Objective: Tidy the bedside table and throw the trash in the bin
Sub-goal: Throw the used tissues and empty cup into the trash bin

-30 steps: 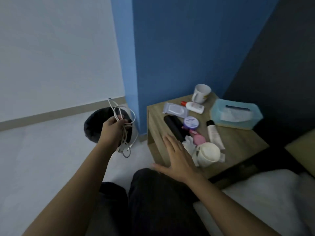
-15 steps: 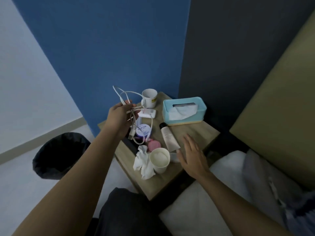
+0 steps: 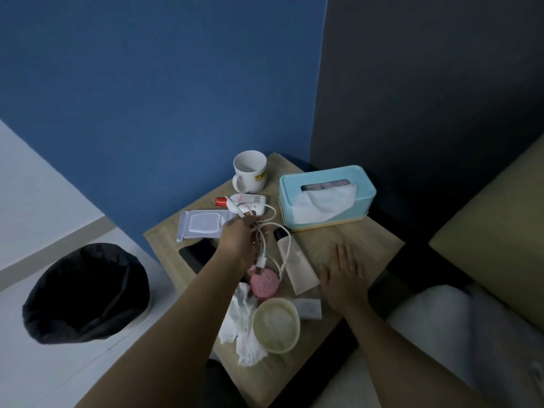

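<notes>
**Cable bunched in the left hand over a crowded bedside table**

From the head camera, the left hand (image 3: 241, 242) is gripping a bundle of white cable (image 3: 266, 231), fingers curled round the loops, just in front and to the left of the blue tissue box (image 3: 326, 195). One plug end is dangling over a pink round case (image 3: 264, 282). The right hand (image 3: 343, 275) is lying flat on the bedside table (image 3: 368, 240) in front of the tissue box, fingers straight and holding nothing, just beside a pale tube (image 3: 297, 266).

The likely trash, a crumpled tissue (image 3: 241, 325) and a paper cup (image 3: 275, 323), is sitting well in front of the tissue box. The bin (image 3: 85, 293) is standing on the floor far to the box's left.

To my eye the loose loops are the worry. One is hanging close to the tube's cap, and I cannot tell whether it is touching. A quick pull could be dragging the tube or the red-capped bottle (image 3: 247, 200) along, or be tipping the mug (image 3: 250, 170) left of the box.

The cup and tissue are lying close to the table's near edge, so a sweeping forearm could be knocking them off. Bare wood is showing only in front and to the right of the tissue box. The left side is crowded, a wipes pack (image 3: 203, 228) among the things there.
</notes>
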